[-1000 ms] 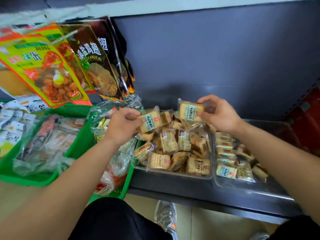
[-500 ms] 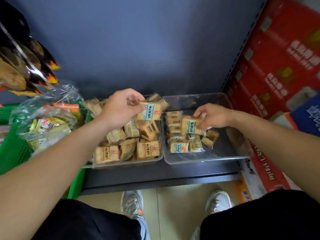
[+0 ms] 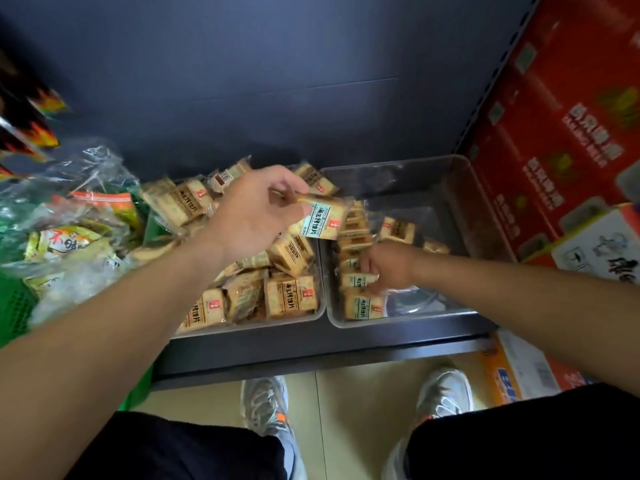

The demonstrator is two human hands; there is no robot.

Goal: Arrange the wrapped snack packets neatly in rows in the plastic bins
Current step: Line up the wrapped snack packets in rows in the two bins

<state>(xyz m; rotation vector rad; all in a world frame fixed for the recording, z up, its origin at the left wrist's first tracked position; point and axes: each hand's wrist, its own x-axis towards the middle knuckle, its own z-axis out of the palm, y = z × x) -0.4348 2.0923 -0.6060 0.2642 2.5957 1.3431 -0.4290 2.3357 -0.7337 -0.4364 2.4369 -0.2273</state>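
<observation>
The wrapped packet [image 3: 323, 218] in play is held up in the air, over the seam where the two clear bins meet. The left hand [image 3: 252, 216] has its grip clamped on it, thumb and fingers pinching the packet's left edge with the label facing up. Below it, the left bin [image 3: 249, 329] holds a loose heap of packets [image 3: 287, 296] lying at all angles. The right bin [image 3: 415, 318] has one row [image 3: 360, 299] running front to back along its left wall and a few strays behind, with the rest of its floor bare.

The right hand [image 3: 388, 266] is down at that row, fingers against a packet near the front. I cannot tell whether its grip is closed on that packet or only pressing it, as the fingers are blurred and partly hidden.

To do this step well, I would square the row up against the bin wall first, labels all one way. Then I would bring the held packet down flat at the row's end rather than drop it, since the slick wrappers will likely slide.

Compared with half a second ago, the left hand has carried its packet rightward from above the heap. The right hand has sunk from just above the row down onto it.

Both bins sit on a dark shelf [image 3: 311, 355], with red cartons [image 3: 554, 133] to the right and bagged snacks [image 3: 69, 237] to the left.
</observation>
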